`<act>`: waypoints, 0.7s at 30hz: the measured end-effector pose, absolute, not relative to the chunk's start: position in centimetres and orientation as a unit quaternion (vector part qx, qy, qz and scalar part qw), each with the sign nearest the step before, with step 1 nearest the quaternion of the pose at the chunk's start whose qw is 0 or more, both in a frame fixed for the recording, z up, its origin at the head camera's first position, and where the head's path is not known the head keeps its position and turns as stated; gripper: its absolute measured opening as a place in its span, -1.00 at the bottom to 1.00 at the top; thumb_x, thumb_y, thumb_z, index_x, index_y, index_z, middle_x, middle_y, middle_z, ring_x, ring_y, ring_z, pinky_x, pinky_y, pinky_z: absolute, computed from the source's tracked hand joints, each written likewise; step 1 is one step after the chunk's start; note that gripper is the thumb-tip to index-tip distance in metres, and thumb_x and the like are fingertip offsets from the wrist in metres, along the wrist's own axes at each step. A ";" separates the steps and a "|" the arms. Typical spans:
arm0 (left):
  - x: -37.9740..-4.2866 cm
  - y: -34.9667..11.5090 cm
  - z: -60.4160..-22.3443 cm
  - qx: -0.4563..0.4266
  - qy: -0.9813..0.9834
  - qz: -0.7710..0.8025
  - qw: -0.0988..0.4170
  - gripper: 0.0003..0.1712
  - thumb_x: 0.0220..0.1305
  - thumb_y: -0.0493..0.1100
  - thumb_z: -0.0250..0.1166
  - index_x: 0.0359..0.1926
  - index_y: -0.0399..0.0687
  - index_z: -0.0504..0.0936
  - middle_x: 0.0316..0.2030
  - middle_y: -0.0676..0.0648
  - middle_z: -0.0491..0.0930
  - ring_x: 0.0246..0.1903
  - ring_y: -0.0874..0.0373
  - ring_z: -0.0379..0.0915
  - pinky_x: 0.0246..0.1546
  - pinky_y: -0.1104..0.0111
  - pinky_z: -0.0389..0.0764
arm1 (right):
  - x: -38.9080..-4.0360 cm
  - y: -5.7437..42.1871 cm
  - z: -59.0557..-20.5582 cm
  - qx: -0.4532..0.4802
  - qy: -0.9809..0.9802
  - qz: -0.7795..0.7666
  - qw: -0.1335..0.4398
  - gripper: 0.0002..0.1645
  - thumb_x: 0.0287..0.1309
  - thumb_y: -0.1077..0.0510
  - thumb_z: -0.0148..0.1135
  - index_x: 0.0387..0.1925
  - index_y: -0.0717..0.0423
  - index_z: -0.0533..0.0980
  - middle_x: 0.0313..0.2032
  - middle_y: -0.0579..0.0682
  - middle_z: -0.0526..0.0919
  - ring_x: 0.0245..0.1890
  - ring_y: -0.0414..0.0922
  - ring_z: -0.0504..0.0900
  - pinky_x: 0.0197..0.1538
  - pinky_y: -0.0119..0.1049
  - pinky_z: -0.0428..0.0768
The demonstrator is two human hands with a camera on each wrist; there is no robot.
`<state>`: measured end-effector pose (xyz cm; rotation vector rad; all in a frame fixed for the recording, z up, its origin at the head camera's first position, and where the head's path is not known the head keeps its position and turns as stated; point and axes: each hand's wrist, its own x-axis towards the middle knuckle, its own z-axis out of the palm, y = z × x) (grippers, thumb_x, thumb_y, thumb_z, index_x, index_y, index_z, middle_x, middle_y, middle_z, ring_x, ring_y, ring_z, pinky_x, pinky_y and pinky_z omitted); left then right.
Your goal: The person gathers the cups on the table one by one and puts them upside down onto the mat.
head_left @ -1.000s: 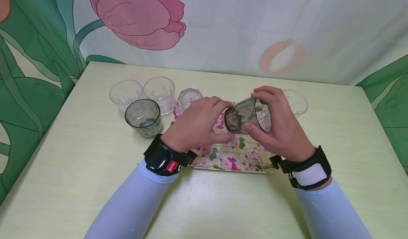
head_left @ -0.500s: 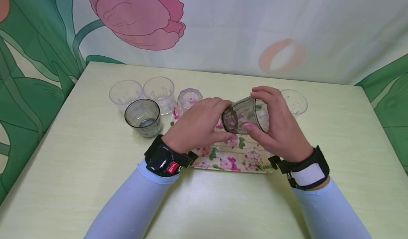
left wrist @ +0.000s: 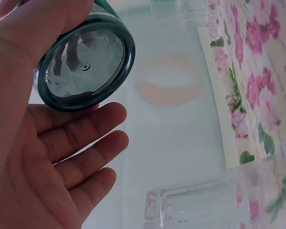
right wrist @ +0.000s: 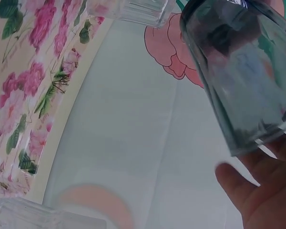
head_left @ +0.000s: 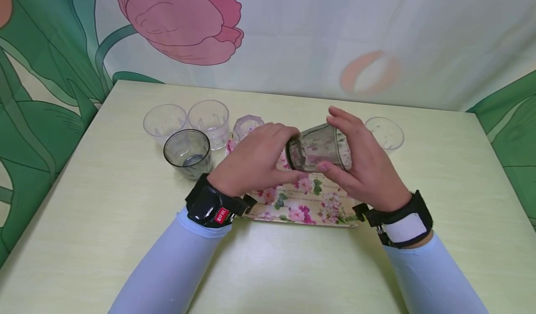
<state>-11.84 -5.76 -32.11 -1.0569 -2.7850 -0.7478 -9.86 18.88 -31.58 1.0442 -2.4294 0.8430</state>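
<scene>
A smoke-grey tumbler (head_left: 314, 149) lies tilted on its side in the air between my hands, its wide mouth to the right. My left hand (head_left: 255, 158) holds the base end between thumb and index finger; in the left wrist view the round base (left wrist: 86, 67) faces the camera, and the other fingers (left wrist: 97, 148) spread loosely below it. At the mouth end, my right hand (head_left: 368, 165) grips the tumbler with its thumb underneath and its fingers over the rim. Under both hands is a flower-printed tray (head_left: 301, 211), partly hidden by them.
Left of the tray stand a second grey tumbler (head_left: 187, 153) and two clear cups, one at the far left (head_left: 164, 123) and one beside it (head_left: 208, 123). A faceted clear cup (head_left: 247, 125) is at the tray's back left corner. Another clear cup (head_left: 385, 133) stands behind my right hand.
The grey tumbler has shifted slightly left and up in my hands, and its mouth shows less. My left hand has moved a little left; the cups on the table stay put.
</scene>
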 end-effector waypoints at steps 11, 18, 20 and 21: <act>-12.1 -6.2 -32.0 -0.340 -0.909 -0.237 0.030 -0.10 0.09 0.20 0.49 0.31 -0.20 0.42 0.04 -0.06 0.57 0.06 0.08 0.48 0.17 0.23 0.50 | -10.0 19.2 -31.5 0.378 -0.874 0.277 0.129 0.17 0.01 0.01 0.41 0.54 0.07 -0.02 0.54 0.11 0.03 0.49 0.09 0.16 0.33 0.17 0.40; -12.1 -6.4 -32.1 -0.336 -0.912 -0.230 0.038 -0.07 0.07 0.27 0.48 0.30 -0.20 0.43 0.01 -0.05 0.58 0.05 0.08 0.49 0.17 0.24 0.50 | -10.0 19.2 -31.6 0.380 -0.873 0.282 0.117 0.15 0.02 0.05 0.34 0.56 0.04 -0.05 0.53 0.12 -0.02 0.45 0.08 0.18 0.15 0.09 0.57; -12.1 -6.4 -32.1 -0.334 -0.914 -0.226 0.037 -0.05 0.09 0.26 0.47 0.33 -0.20 0.40 0.06 -0.07 0.58 0.10 0.07 0.48 0.21 0.24 0.49 | -9.9 19.2 -31.5 0.379 -0.874 0.283 0.115 0.15 0.03 0.07 0.35 0.56 0.06 -0.04 0.51 0.13 0.02 0.42 0.07 0.22 0.16 0.08 0.56; -12.1 -6.4 -32.1 -0.332 -0.915 -0.224 0.037 -0.05 0.09 0.24 0.47 0.35 -0.19 0.39 0.08 -0.07 0.58 0.12 0.07 0.48 0.22 0.24 0.49 | -9.9 19.3 -31.4 0.379 -0.874 0.283 0.114 0.14 0.03 0.08 0.35 0.56 0.08 -0.04 0.50 0.14 0.04 0.40 0.06 0.24 0.18 0.08 0.55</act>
